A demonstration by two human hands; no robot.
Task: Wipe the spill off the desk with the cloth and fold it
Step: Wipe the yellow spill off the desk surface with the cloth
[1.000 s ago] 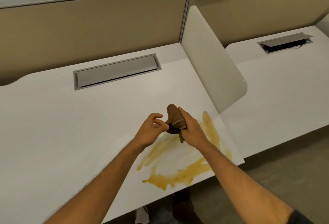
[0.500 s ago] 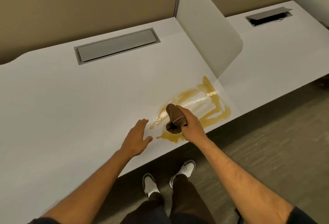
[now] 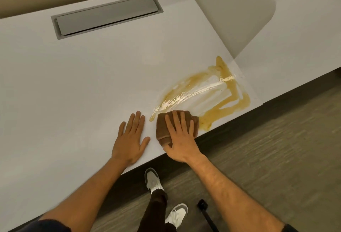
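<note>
Left hand [image 3: 131, 140] is now lying flat on the surface [image 3: 73, 88], grip spread, bracing beside the cloth [image 3: 162, 126]. Right hand [image 3: 180, 137], half a second ago lifting the bunched cloth, is now pressing it down, fingers splayed, at the spill's [image 3: 227, 100] near-left edge: wiping is starting, folding not yet. No readable writing showing.

The right hand [image 3: 180, 137] lies flat, fingers straight, pressing a bunched brown cloth [image 3: 163, 127] onto the white desk [image 3: 73, 84] at the near-left end of the yellow-brown spill [image 3: 212, 91]. Streaks run through the spill. The left hand [image 3: 130, 139] rests flat on the desk just left of the cloth. A grey cable hatch [image 3: 107, 16] sits well behind the spill.
</note>
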